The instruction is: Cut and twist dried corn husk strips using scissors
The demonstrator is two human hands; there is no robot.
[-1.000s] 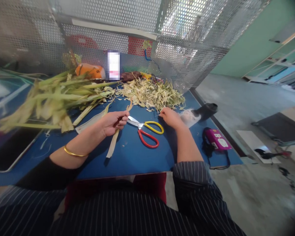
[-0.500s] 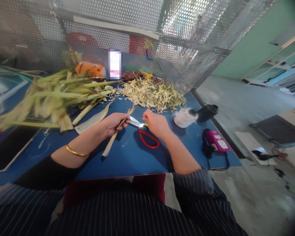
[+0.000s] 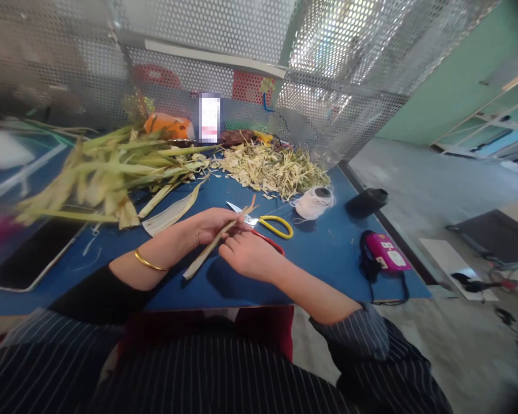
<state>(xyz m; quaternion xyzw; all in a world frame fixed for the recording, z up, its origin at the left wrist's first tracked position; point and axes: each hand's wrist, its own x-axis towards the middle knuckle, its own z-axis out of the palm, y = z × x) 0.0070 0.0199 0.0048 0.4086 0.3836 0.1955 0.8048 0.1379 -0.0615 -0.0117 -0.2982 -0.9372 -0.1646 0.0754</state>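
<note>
My left hand (image 3: 218, 225) is closed around a narrow, dry, folded husk strip (image 3: 205, 259), which slants from lower left to upper right. My right hand (image 3: 250, 256) is just below it, fingers curled in near the strip's middle; what they pinch, if anything, is hidden. Behind both hands lie scissors (image 3: 275, 226) with one yellow and one red handle, blades partly covered by my left fingers. A fine white thread runs from a white thread spool (image 3: 311, 204) toward my hands.
A bundle of long pale-green husks (image 3: 107, 172) lies at left, beside a single flat husk (image 3: 172, 213). Behind are a heap of cut husk pieces (image 3: 276, 167) and a lit phone (image 3: 209, 118). At right stand a black spool (image 3: 366, 202) and a magenta device (image 3: 387, 251) with a cord.
My right hand has moved left and down from beside the scissors to the husk strip, uncovering the yellow handle. The white spool appears shifted left, apart from the black one.
</note>
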